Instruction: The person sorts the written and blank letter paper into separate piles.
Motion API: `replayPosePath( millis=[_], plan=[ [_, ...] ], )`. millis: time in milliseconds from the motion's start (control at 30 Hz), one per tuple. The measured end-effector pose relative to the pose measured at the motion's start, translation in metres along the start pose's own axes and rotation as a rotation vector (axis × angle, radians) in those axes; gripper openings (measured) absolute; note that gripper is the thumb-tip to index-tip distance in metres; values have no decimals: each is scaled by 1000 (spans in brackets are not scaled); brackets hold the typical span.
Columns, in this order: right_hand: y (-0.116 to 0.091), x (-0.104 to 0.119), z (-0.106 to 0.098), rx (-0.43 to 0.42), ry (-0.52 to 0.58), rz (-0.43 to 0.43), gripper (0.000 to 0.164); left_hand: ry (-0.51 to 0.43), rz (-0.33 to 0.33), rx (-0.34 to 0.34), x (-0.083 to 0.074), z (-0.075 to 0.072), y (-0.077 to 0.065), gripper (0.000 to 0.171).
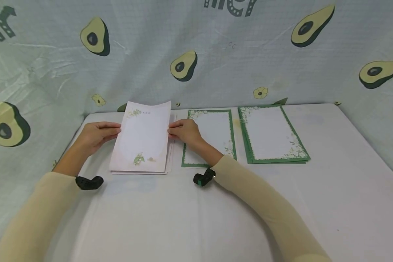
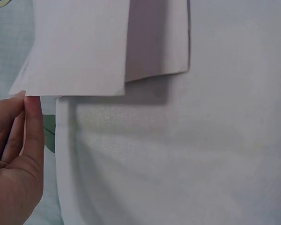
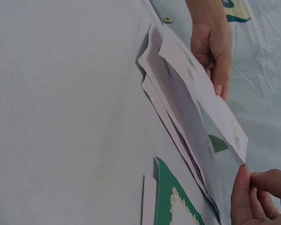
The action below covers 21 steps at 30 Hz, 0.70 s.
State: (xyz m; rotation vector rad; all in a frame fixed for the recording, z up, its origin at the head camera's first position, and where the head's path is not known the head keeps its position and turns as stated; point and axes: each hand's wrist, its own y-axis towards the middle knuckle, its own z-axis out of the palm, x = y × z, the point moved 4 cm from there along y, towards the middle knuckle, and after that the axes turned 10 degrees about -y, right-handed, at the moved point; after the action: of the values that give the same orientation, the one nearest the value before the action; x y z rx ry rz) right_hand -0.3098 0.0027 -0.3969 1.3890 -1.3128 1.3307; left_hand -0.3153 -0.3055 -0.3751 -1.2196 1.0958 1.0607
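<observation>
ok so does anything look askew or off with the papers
Only untidy edges: the rightmost green-bordered stack isn't squared up, with lower sheets poking out at its left side, and the pale pink sheets beneath the raised floral sheet overlap unevenly. I see no spill or tear.

This looks like a small corner rigged for filming, in a room of unclear kind: a creased pale grey-green sheet (image 1: 216,40) printed with yellow-green avocados (image 1: 95,36) hangs behind and beside a table spread with plain white cloth (image 1: 170,214), and two small black wrist-worn devices (image 1: 89,183) (cameras, apparently) are in view.
</observation>
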Motion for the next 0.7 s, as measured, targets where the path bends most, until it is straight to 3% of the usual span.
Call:
replayPosePath(
  millis=[367,700],
  plan=[
    [1,-2,-1,-10,-49,29,18,67,-12,-21,2,3,1,12],
    [2,-3,-2,-17,-59,24,17,3,-24,-7,5,2,5,18]
  ],
)
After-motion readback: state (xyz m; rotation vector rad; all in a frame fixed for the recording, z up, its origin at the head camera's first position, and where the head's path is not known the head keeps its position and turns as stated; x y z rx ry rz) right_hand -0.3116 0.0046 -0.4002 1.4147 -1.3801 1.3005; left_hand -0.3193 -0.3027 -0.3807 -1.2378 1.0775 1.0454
